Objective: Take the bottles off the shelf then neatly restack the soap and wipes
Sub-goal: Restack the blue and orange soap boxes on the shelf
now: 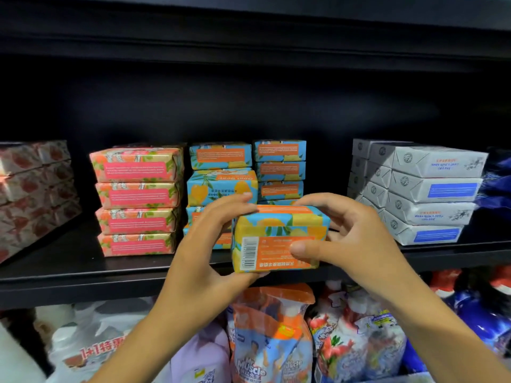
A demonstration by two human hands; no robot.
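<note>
I've got both hands on one soap bar (276, 233), blue-yellow-orange wrap, barcode sticker facing me, print upside down, bar tipped a bit. Left hand (204, 244) grips its left end: fingers curled over the top edge, thumb tucked under the bottom corner. Right hand (351, 239) grips the right end: thumb flat on the orange front panel, fingers hooked over the top. The bar sits just in front of the black shelf (83, 272) edge; can't tell if its underside touches the lip. Right behind the bar are two columns of the same blue soap (279, 161), the left column w/ one bar turned face-out & sitting crooked. Left of the bar is a neat stack of pink soap (137, 200), 4 high; further left, red-patterned packs (33, 189), blurred. Right of the bar, white soap (431, 189) is stacked 4 high in a few rows, then a dark blue pack (495, 183) at the frame edge. Below the bar, on the lower level, is an orange-capped spray-bottle pack (265, 341) w/ other pouches round it.
</note>
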